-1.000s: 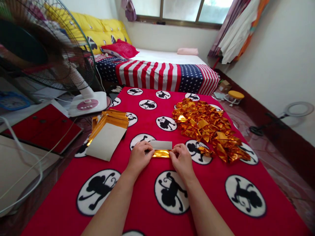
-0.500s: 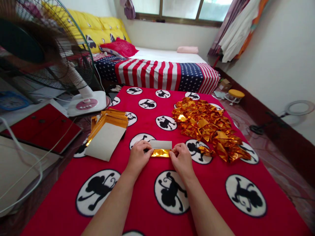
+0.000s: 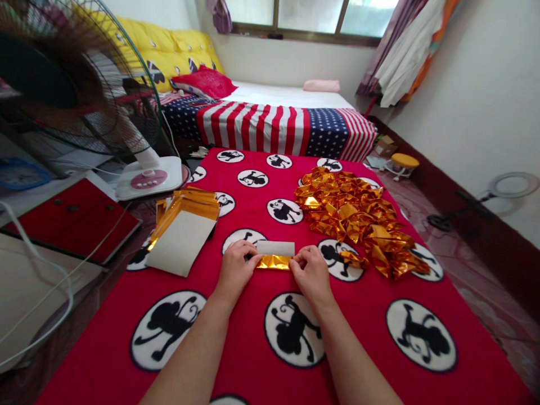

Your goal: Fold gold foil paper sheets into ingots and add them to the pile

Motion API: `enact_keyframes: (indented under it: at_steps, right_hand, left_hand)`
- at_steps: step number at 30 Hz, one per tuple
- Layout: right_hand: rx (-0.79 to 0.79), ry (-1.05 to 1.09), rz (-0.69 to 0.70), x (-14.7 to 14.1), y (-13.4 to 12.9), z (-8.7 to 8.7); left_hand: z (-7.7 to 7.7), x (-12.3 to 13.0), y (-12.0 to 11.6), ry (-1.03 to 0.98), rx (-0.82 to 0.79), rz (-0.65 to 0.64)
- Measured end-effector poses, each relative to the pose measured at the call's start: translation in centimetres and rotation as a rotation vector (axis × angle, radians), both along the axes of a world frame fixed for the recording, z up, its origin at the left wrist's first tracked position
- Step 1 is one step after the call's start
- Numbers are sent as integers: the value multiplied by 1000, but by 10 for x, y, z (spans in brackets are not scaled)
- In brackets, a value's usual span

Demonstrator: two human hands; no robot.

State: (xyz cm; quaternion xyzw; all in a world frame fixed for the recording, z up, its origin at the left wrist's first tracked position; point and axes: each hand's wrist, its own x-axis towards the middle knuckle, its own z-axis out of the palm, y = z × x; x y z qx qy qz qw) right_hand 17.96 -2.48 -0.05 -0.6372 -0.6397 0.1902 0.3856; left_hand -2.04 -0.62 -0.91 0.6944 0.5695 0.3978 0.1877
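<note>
A sheet of gold foil paper point(image 3: 274, 262) lies flat before me, its near part folded over to show a shiny gold band, its far part pale grey. My left hand point(image 3: 238, 264) pinches the band's left end between thumb and fingers. At the opposite end, my right hand point(image 3: 311, 271) grips the fold the same way. To the left is a stack of foil sheets point(image 3: 181, 239), the top one grey side up. On the right spreads a heap of folded gold foil pieces point(image 3: 350, 211), with a single piece point(image 3: 353, 259) at its near edge.
The red cloth point(image 3: 346, 349) with monkey prints covers the work surface. A fan point(image 3: 147, 174) with blurred blades stands at the left, near a red panel point(image 3: 71, 216) and white cables. Beyond are a bed point(image 3: 270, 126), a yellow stool point(image 3: 405, 161) and a ring-topped stand point(image 3: 512, 184).
My left thumb and fingers have shifted slightly left along the fold, baring a little more of the gold band. My right hand stays in place.
</note>
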Motion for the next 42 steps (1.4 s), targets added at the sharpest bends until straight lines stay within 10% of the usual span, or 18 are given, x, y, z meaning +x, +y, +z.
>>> enact_keyframes:
  at_steps: [42]
  right_hand:
    - [36,-58,-37,-2,-1,-3]
  left_hand:
    - [3,-3,3,-18,-42,-31]
